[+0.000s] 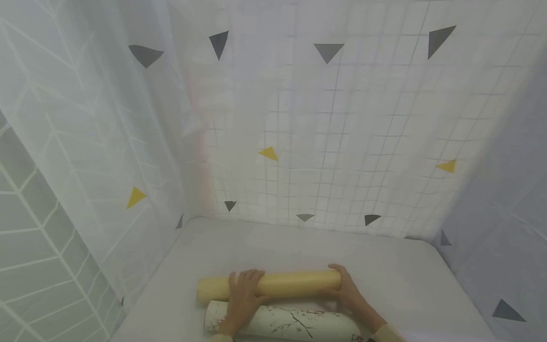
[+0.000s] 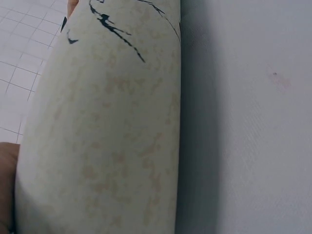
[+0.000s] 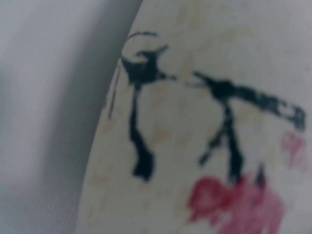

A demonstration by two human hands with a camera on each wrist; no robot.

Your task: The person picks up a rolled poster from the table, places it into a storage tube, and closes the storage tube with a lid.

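Observation:
A yellow roll [image 1: 295, 285] lies crosswise on the white surface in the head view. Just in front of it is a second roll [image 1: 295, 325], cream with dark branches and reddish blossoms. My left hand [image 1: 244, 292] grips the yellow roll left of its middle, fingers over the far side and thumb toward me, the forearm crossing over the patterned roll. At the right end, my right hand [image 1: 347, 290] holds the yellow roll between fingers and thumb. Both wrist views are mostly filled by the patterned roll [image 2: 107, 122], and the left one shows part of a hand at its edge.
Beneath the rolls is a white, round-cornered tabletop [image 1: 231, 242]. Pale sheeting [image 1: 359, 118] with grey and yellow triangles hangs behind it and along both sides, over a grid pattern at the back. Green cloth with white lines [image 1: 38, 256] hangs at the left.

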